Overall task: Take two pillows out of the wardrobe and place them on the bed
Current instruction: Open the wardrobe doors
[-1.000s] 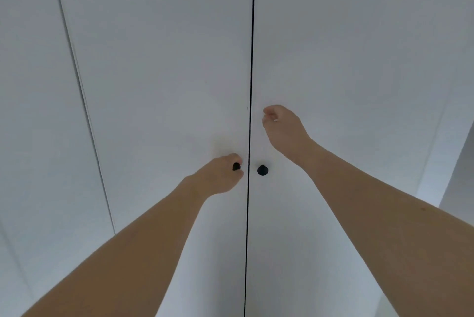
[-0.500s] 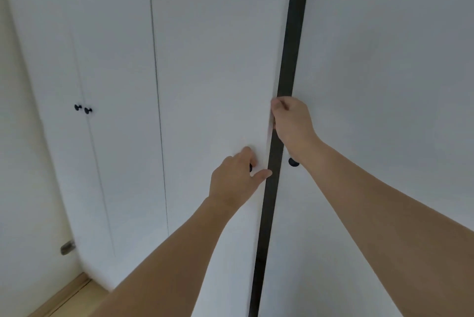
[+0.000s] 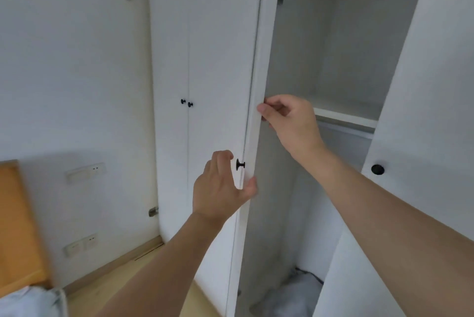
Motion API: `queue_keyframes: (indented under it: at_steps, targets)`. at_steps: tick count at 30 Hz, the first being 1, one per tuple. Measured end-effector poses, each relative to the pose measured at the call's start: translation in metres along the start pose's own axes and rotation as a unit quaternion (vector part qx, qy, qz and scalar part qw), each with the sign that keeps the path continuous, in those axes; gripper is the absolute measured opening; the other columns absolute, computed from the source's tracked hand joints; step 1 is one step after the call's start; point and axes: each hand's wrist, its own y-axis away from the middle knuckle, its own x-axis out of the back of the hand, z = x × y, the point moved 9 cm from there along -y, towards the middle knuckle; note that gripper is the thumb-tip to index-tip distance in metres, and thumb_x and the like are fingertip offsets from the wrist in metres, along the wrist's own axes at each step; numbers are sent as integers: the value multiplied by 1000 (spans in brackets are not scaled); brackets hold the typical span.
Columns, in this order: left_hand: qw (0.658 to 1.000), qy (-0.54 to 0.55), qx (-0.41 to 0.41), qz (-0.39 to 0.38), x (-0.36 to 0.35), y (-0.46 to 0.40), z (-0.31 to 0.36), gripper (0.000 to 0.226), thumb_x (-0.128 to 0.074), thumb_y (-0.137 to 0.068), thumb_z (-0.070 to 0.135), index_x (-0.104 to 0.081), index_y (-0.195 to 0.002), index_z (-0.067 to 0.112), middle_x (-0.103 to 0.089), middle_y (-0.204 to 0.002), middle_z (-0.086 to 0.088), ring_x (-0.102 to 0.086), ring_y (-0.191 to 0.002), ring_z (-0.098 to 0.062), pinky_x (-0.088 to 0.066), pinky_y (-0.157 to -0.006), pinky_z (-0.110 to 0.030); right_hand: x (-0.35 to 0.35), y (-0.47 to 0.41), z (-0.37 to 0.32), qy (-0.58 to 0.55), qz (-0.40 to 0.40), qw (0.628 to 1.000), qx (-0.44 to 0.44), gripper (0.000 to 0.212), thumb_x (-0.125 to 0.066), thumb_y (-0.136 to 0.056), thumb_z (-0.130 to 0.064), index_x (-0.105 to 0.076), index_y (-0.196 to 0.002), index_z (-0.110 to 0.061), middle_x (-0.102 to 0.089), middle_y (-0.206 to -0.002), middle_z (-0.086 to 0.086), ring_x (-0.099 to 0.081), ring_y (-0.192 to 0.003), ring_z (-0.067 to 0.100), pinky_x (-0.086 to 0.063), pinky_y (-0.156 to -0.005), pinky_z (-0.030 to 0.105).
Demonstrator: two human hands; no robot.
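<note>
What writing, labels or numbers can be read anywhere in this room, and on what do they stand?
None can be read.
Wardrobe doors and their black knobs: plain, no text.
Wall switch plate: two small dark marks, too blurred to read.
Lower wall sockets: small marks, too small and blurred to read.
Pale bundle at the bottom of the wardrobe: no print visible.
</note>
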Motion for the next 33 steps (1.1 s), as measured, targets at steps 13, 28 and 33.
queue_keyframes:
  at_steps: [13,28,33]
  targets:
    - [988,49,145,5,46,-20,-153,7,-55,-93,16,-55,-96,10,-56,-80,2,-52,-72,-18,-49,-66,-37,-178,-34,-8,132,-64,969,197,40,-50,-99,-24,-50,-139,-16,-44,-145,-1,-45,-128,10,-37,-101,19]
    - [983,67,169,-8,32,-56,-247,10,-50,-97,20,-55,-104,15,-58,-91,3,-57,-81,-17,-52,-70,-42,-277,-70,42,323,-82,890,312,64,-53,-96,-33,-25,-152,-16,-19,-159,8,-25,-143,30,-25,-117,42]
    - [990,49,109,77,43,-59,-192,43,-52,-99,11,-41,-140,3,-43,-139,-11,-38,-133,-21,-27,-113,-18,-227,-70,43,384,-113,867,297,65,-47,-98,-38,-20,-152,-14,-14,-160,8,-18,-146,29,-15,-120,48]
